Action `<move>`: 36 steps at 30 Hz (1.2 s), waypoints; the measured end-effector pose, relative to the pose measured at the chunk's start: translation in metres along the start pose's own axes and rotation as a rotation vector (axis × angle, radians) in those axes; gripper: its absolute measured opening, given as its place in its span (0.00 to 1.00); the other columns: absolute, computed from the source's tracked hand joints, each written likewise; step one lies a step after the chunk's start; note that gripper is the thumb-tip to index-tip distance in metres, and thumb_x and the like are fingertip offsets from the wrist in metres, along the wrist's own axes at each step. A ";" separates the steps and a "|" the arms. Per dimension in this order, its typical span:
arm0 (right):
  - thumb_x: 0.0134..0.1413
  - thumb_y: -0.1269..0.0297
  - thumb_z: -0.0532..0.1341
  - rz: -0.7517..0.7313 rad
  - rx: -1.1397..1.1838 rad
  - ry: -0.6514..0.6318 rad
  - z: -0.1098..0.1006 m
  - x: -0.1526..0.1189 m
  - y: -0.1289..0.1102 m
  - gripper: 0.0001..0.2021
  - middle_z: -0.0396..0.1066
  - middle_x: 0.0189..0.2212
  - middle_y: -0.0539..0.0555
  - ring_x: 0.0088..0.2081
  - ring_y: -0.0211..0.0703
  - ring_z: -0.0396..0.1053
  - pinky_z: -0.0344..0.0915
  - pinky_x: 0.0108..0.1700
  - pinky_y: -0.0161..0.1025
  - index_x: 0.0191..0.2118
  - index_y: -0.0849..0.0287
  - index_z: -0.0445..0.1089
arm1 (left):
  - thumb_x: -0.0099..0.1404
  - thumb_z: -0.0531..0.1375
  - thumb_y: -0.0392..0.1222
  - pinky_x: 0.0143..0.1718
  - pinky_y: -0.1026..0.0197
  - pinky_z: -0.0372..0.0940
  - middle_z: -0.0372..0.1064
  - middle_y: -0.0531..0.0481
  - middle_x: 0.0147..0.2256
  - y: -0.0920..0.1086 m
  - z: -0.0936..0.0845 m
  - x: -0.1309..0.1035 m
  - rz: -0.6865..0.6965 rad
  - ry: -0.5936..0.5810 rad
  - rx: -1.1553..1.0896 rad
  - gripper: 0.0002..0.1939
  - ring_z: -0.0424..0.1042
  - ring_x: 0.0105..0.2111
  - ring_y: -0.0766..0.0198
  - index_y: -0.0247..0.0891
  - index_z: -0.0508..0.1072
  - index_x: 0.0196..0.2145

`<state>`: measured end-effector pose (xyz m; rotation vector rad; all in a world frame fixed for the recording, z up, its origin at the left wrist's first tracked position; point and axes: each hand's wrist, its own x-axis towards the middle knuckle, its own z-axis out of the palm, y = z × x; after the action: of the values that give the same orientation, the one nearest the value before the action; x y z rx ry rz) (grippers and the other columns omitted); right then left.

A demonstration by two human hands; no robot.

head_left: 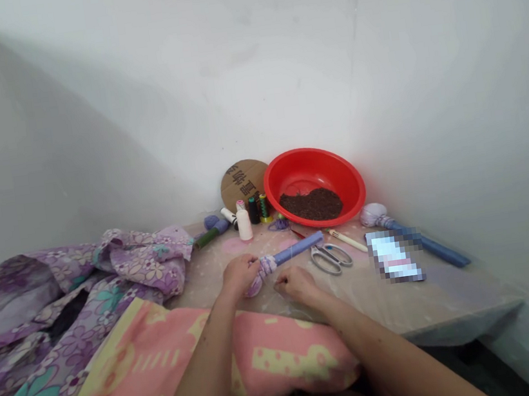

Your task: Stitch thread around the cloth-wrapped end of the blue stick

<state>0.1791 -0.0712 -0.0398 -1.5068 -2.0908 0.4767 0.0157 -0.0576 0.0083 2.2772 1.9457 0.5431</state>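
Observation:
My left hand point(241, 274) is closed around the cloth-covered head of a mallet-shaped stick point(295, 250). Its blue-wrapped handle points up and right across the table, and purple-white cloth is gathered where head meets handle. Just right of that head, my right hand point(298, 286) is held in a pinch, apart from the handle. What its fingertips hold is too small to make out. Grey-handled scissors point(327, 260) lie beyond the handle's end. A similar cloth-headed stick point(416, 240) rests at the right, against the wall.
A red basin point(352, 180) with dark grains point(314, 206) stands at the back. Left of it are thread spools point(245, 225), a cardboard disc point(237, 179) and a green-handled stick point(207, 236). A blurred-out phone-like object point(394, 257) lies right. Floral cloth point(121, 262) and a pink-yellow cloth point(167, 347) spread in front.

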 end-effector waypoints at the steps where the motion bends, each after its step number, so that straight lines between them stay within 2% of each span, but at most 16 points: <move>1: 0.41 0.67 0.54 -0.005 0.014 -0.010 -0.001 0.000 0.000 0.09 0.71 0.21 0.52 0.24 0.40 0.65 0.52 0.24 0.32 0.23 0.58 0.73 | 0.57 0.47 0.47 0.32 0.68 0.56 0.71 0.52 0.36 0.000 0.000 0.000 -0.002 0.002 -0.004 0.16 0.67 0.35 0.65 0.43 0.72 0.36; 11: 0.43 0.67 0.52 -0.010 0.358 -0.038 -0.003 -0.005 0.008 0.09 0.58 0.15 0.47 0.21 0.32 0.54 0.49 0.22 0.29 0.19 0.62 0.65 | 0.56 0.47 0.47 0.32 0.67 0.56 0.71 0.52 0.36 -0.001 0.002 0.000 -0.007 0.015 -0.018 0.16 0.67 0.36 0.65 0.43 0.72 0.35; 17: 0.41 0.66 0.55 -0.106 0.622 -0.218 -0.015 -0.019 0.000 0.07 0.55 0.15 0.46 0.20 0.32 0.51 0.48 0.23 0.31 0.19 0.62 0.62 | 0.56 0.48 0.47 0.32 0.67 0.56 0.71 0.51 0.36 0.000 0.001 0.001 -0.032 0.012 -0.010 0.16 0.67 0.36 0.64 0.43 0.72 0.35; 23: 0.38 0.68 0.57 -0.150 0.663 -0.306 -0.018 -0.023 -0.004 0.04 0.55 0.16 0.45 0.20 0.31 0.51 0.48 0.24 0.30 0.19 0.62 0.63 | 0.56 0.48 0.47 0.32 0.67 0.56 0.71 0.52 0.37 0.000 0.002 0.001 -0.036 0.012 -0.005 0.16 0.67 0.36 0.64 0.43 0.72 0.36; 27: 0.39 0.68 0.56 -0.124 0.664 -0.288 -0.018 -0.024 -0.004 0.04 0.55 0.15 0.45 0.20 0.31 0.50 0.47 0.23 0.30 0.19 0.62 0.63 | 0.57 0.46 0.49 0.30 0.67 0.55 0.71 0.52 0.35 0.000 0.001 0.000 -0.037 0.005 -0.001 0.17 0.67 0.35 0.65 0.42 0.72 0.33; 31: 0.39 0.68 0.57 -0.111 0.661 -0.265 -0.018 -0.022 0.000 0.05 0.55 0.15 0.45 0.20 0.30 0.51 0.48 0.23 0.30 0.20 0.62 0.64 | 0.57 0.42 0.56 0.28 0.66 0.55 0.71 0.49 0.32 0.003 -0.002 0.001 -0.048 0.001 0.002 0.24 0.67 0.33 0.64 0.41 0.73 0.30; 36: 0.38 0.69 0.57 -0.140 0.679 -0.279 -0.017 -0.023 0.003 0.04 0.55 0.15 0.44 0.19 0.30 0.51 0.49 0.23 0.29 0.19 0.62 0.65 | 0.51 0.49 0.61 0.28 0.66 0.55 0.71 0.50 0.33 0.006 -0.001 0.008 -0.094 -0.055 0.003 0.23 0.68 0.32 0.63 0.44 0.72 0.32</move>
<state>0.1971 -0.0918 -0.0328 -0.9286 -1.9151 1.2478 0.0217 -0.0514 0.0130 2.1644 2.0166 0.4633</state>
